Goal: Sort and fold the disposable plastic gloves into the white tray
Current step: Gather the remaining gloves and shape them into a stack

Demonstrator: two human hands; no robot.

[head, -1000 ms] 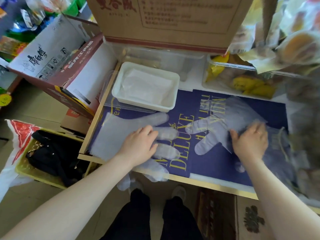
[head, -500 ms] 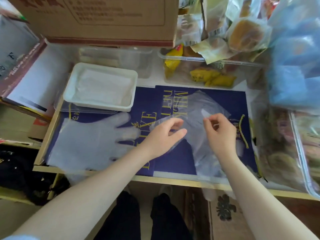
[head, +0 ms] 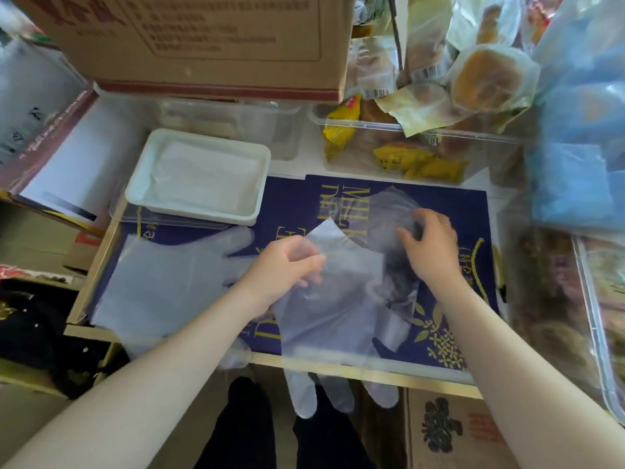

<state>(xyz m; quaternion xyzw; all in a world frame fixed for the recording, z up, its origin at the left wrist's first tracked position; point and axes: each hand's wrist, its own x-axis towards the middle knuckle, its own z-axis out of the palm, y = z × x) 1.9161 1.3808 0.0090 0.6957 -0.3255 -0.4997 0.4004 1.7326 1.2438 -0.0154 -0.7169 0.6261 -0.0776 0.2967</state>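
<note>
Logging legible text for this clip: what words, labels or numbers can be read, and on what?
"MEI" in yellow, partly covered: navy board under the gloves.
Red and brown print: cardboard box, too blurred to read.
Barcode labels: snack packets, too small.
Black characters: white carton at left, unreadable.

A large brown cardboard box [head: 203, 42] overhangs the back of the counter [head: 338, 368], beside a clear plastic bin [head: 416, 154] of yellow snack packets [head: 399, 159] and wrapped buns [head: 487, 79], with crumpled blue plastic bags [head: 578, 137] at right.
</note>
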